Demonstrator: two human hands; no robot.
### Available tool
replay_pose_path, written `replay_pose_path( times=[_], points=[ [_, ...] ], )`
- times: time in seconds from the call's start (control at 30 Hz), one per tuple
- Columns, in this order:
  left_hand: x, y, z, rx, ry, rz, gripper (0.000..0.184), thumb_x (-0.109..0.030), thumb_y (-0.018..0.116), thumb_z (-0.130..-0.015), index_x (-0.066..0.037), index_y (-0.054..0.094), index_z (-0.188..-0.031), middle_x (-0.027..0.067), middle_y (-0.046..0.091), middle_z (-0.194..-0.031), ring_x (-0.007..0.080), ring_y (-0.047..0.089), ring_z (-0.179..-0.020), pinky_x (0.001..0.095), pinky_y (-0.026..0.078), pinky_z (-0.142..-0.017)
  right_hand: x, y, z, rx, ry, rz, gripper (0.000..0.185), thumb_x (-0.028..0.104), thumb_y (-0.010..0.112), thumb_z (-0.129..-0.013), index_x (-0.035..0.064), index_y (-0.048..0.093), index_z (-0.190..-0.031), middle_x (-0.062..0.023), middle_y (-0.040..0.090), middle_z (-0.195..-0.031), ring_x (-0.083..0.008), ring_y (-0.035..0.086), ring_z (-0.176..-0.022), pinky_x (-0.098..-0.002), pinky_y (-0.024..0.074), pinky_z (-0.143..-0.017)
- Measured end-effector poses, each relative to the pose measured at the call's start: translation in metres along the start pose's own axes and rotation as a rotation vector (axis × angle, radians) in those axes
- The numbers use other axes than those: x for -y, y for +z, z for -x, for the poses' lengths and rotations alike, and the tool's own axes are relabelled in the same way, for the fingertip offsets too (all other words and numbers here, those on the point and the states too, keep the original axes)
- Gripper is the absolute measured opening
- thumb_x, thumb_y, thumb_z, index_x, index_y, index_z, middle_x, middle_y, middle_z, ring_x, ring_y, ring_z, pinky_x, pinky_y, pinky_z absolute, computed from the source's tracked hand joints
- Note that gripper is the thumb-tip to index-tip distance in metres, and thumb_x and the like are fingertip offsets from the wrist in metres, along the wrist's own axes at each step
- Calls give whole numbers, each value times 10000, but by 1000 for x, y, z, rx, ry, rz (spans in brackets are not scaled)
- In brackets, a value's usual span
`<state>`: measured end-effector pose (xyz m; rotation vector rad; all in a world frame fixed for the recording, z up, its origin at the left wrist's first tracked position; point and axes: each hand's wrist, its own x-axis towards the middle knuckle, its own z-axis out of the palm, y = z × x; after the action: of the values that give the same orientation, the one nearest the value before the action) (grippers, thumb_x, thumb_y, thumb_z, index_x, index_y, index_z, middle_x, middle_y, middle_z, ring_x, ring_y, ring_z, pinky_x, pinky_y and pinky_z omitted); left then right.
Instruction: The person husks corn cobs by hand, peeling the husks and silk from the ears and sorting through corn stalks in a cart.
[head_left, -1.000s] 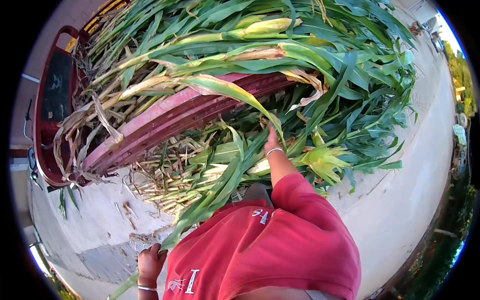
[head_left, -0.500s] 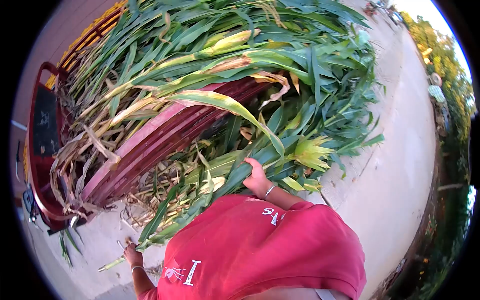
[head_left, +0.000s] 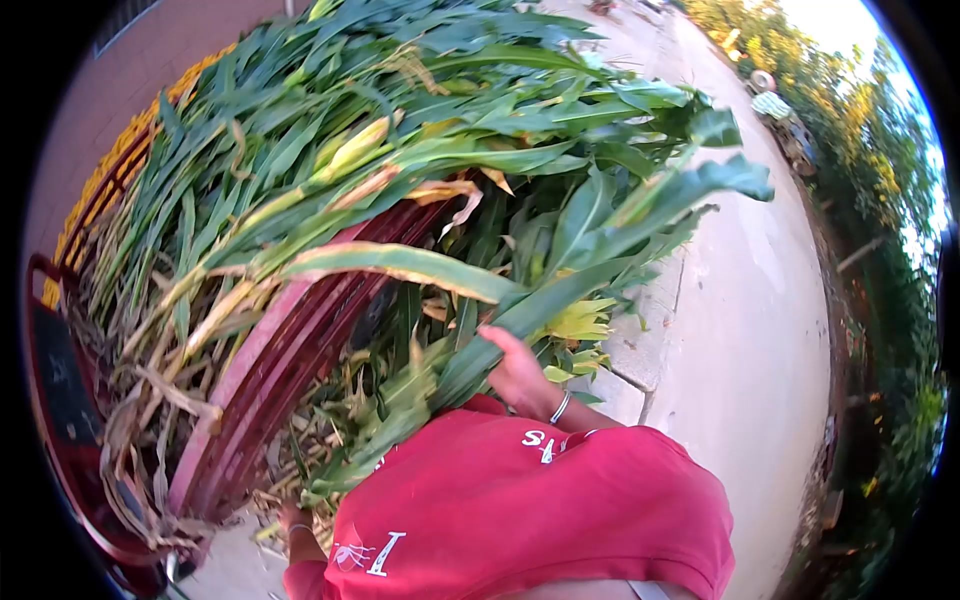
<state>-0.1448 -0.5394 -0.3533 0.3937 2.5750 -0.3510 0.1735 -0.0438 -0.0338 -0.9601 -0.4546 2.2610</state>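
A leafy green corn stalk (head_left: 465, 375) lies slanted across the front of my chest, its leafy top at the upper right. My right hand (head_left: 520, 375) is closed around its upper part, thumb lying over the leaves. Low on the left, my left hand (head_left: 294, 517) grips the stalk near its lower end; shadow and leaves partly cover the fingers. Just beyond my right hand are yellow-green husks (head_left: 580, 322). A long half-dried leaf (head_left: 390, 260) arches over the red side rail (head_left: 290, 330) of the cart.
A large heap of corn stalks (head_left: 330, 130) fills the red cart, whose end frame (head_left: 50, 350) stands at the left. Dry stalks (head_left: 330, 435) lie beside the rail. Pale concrete (head_left: 750, 330) runs along the right, bordered by bushes (head_left: 870, 200). Yellow bars (head_left: 130, 140) show behind the heap.
The held stalk has been raised, its leafy top swinging up away from the ground. My left hand has shifted slightly right. The view has turned, so the cart appears lower and further left.
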Motion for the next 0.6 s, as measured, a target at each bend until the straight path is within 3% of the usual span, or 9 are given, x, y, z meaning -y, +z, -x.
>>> replay_pose_path(
  times=[0.03,0.13,0.23,0.3,0.37,0.43,0.5,0.57,0.6],
  points=[
    [-6,-1,0,36,1,-45,763,-454,704,-713,-139,424,-1348,132,452,-1342,342,307,-1332,468,365,-1024,1,4,5,8,-34,-10,196,164,581,-892,36,579,-1041,-89,632,-1023,-247,596,-978,-422,445,-924],
    [-18,-6,-7,100,-11,-105,715,-446,702,-712,-132,456,-1306,140,476,-1310,343,344,-1295,466,380,-1005,-3,9,13,228,-119,285,321,133,556,-908,21,513,-1206,-104,600,-1136,-231,567,-1091,-399,423,-969],
    [-31,-13,-12,155,1,-135,669,-438,700,-712,-125,487,-1264,148,500,-1277,344,381,-1257,465,395,-987,22,10,14,655,-371,504,490,297,568,-919,47,426,-1317,-110,567,-1194,-249,543,-1146,-405,411,-998],
    [-41,-14,-15,184,25,-151,639,-432,699,-712,-121,508,-1236,153,515,-1256,344,406,-1231,464,405,-974,62,16,6,517,-457,114,683,479,633,-853,43,405,-1327,-93,549,-1197,-246,545,-1123,-395,431,-965],
    [-57,-19,-11,209,59,-164,609,-427,698,-712,-116,529,-1208,158,531,-1234,345,431,-1206,463,415,-962,128,19,-16,877,-637,12,825,594,668,-768,44,401,-1322,-74,520,-1194,-211,540,-1061,-362,446,-916],
    [-73,-26,-10,229,98,-176,580,-421,697,-712,-112,550,-1180,163,547,-1213,346,456,-1181,463,425,-950,156,7,-33,862,-592,-441,849,618,692,-730,43,418,-1291,-47,517,-1061,-167,530,-916,-326,454,-827],
    [-93,-36,-7,253,141,-182,552,-416,695,-712,-107,571,-1152,168,563,-1191,346,480,-1156,462,435,-937,180,-15,-51,1048,-530,-472,763,572,700,-755,44,442,-1242,-32,485,-914,-147,504,-807,-306,440,-752],
    [-112,-48,-3,280,186,-199,524,-410,694,-712,-103,592,-1124,173,579,-1170,347,505,-1131,461,445,-925,191,-12,-38,974,-584,-427,615,495,700,-800,46,465,-1149,-21,440,-789,-146,487,-718,-299,432,-689],
    [-121,-56,-2,293,217,-211,511,-408,694,-712,-100,602,-1110,176,587,-1159,347,517,-1118,460,450,-919,193,-8,-33,773,-651,-275,554,472,685,-823,49,467,-1106,-27,452,-769,-145,485,-696,-288,430,-665]
  ],
)
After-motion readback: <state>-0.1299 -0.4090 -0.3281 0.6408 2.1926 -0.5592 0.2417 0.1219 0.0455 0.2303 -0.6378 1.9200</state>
